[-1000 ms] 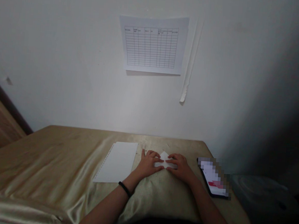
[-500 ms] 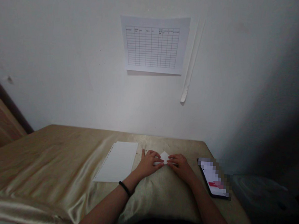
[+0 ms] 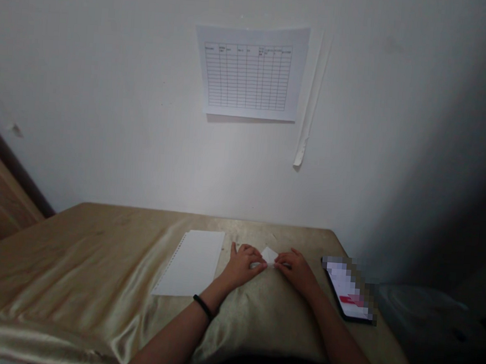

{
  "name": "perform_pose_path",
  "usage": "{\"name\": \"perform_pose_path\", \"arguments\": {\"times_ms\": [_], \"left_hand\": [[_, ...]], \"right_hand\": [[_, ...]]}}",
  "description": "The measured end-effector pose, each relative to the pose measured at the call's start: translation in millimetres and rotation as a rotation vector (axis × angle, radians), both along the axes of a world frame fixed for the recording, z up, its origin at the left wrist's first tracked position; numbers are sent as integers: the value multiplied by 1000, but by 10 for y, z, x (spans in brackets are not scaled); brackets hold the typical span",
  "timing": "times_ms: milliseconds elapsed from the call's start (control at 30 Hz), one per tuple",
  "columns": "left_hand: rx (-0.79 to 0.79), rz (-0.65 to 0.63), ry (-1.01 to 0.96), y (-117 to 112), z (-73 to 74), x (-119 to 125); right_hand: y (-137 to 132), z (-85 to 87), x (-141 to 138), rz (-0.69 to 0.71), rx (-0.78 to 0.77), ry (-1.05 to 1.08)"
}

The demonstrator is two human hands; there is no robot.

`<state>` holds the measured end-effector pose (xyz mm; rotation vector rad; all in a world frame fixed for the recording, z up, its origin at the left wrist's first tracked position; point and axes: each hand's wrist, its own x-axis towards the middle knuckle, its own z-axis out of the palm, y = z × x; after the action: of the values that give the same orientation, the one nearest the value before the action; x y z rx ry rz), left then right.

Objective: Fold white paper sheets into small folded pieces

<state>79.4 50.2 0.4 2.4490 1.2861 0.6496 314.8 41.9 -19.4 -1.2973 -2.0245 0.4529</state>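
Observation:
A small piece of folded white paper [image 3: 269,255] lies on the cloth-covered table between my hands, its pointed top facing the wall. My left hand [image 3: 245,262] grips its left side with thumb and fingers, and a black band circles that wrist. On the opposite side, my right hand [image 3: 293,266] pinches the paper's right edge. Fingers cover both lower ends of the paper. Left of my left hand rests a stack of white loose-leaf sheets [image 3: 191,264] with punched holes along one edge.
A phone [image 3: 347,292] with a lit, partly blurred screen lies at the table's right side. Shiny gold cloth [image 3: 96,260] with wrinkles covers the table. A printed table sheet [image 3: 250,74] and a loose white strip [image 3: 308,109] hang on the wall behind.
My right hand has shifted slightly to the right and its fingers have drawn back, so more of the folded paper shows. My left hand has barely moved.

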Motion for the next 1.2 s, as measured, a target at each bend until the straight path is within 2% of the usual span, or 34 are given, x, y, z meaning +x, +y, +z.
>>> {"name": "perform_pose_path", "arguments": {"times_ms": [333, 533, 733, 967, 1200], "left_hand": [[-11, 14, -3, 21, -9, -12], [-19, 16, -18, 35, -6, -19], [-32, -10, -26, 40, 9, -31], [3, 84, -59, 77, -44, 38], [-43, 140, -65, 102, -39, 90]], "right_hand": [[-18, 45, -47, 26, -75, 163], [-19, 36, -16, -18, 17, -5], [2, -3, -45, -77, 27, -105], [15, -2, -148, -167, 32, -148], [36, -23, -204, -233, -5, -183]]}}
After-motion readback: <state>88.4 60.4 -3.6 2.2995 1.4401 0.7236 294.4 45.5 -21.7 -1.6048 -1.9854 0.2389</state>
